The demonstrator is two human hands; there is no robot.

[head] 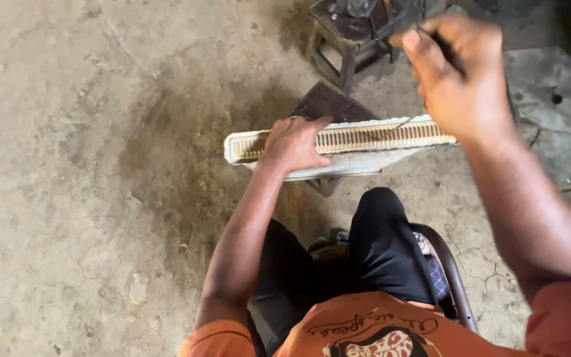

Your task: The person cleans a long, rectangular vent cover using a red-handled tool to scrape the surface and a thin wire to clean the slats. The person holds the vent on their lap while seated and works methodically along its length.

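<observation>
While the radiator core [338, 147] stands on edge on a dark wooden block [330, 104] ahead of the knees, the left hand [292, 144] lies over its top edge, fingers loosely curled on the fins. Above its right end, the right hand [460, 76] is pinched around a thin dark tool [445, 49]. Beyond the core stands a small wooden stool [348, 33].

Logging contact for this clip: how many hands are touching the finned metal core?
1. The left hand presses on the finned core; the right hand is raised above its right end, holding a thin tool.
</observation>
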